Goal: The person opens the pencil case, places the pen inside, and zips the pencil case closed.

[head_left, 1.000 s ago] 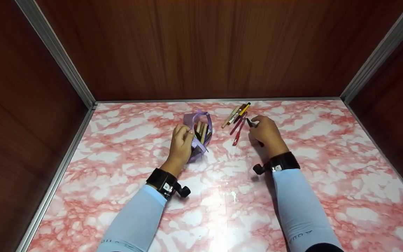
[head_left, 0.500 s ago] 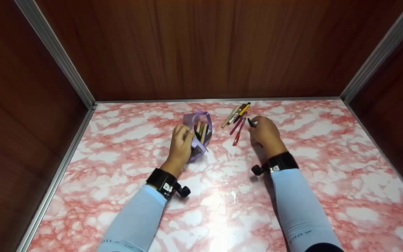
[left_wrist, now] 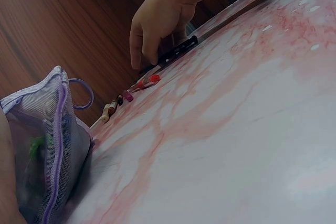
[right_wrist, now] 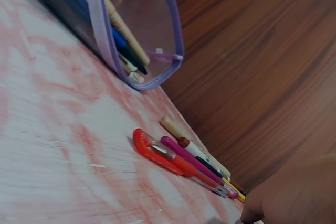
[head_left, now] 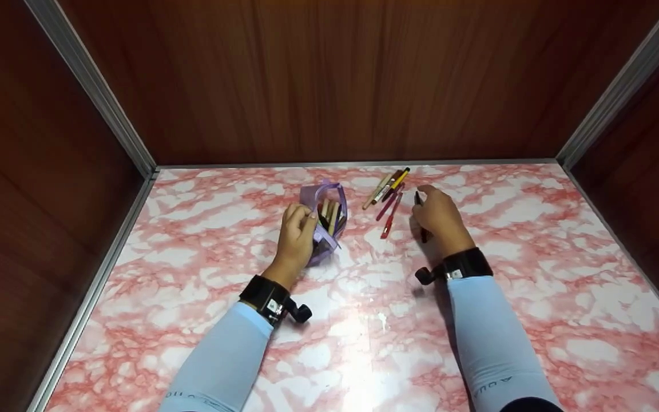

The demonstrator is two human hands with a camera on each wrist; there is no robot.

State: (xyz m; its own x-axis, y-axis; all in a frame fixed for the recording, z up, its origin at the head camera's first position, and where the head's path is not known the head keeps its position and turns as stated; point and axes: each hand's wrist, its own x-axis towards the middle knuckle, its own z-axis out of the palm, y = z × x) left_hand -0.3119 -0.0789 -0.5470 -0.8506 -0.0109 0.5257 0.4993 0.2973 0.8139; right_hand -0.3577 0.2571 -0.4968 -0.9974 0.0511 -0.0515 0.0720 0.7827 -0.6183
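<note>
My left hand grips the near-left edge of a purple-trimmed mesh pencil pouch, its fingers on the rim. Several pens and beige markers lie inside the unzipped mouth. To the right, my right hand pinches a black pen low over the table, mostly hidden by the fingers in the head view. Just left of that hand is a red pen with its clear barrel pointing away. Alongside it lie a magenta pen, a yellow pen and a beige marker.
The tabletop has a red and white marbled surface. Dark wood panels close off the back and both sides, joined by metal corner strips. Each wrist wears a black camera strap.
The right hand has turned and shifted slightly right, and the black pen has moved with it, away from the red pen. The left hand and the pouch look unchanged.
</note>
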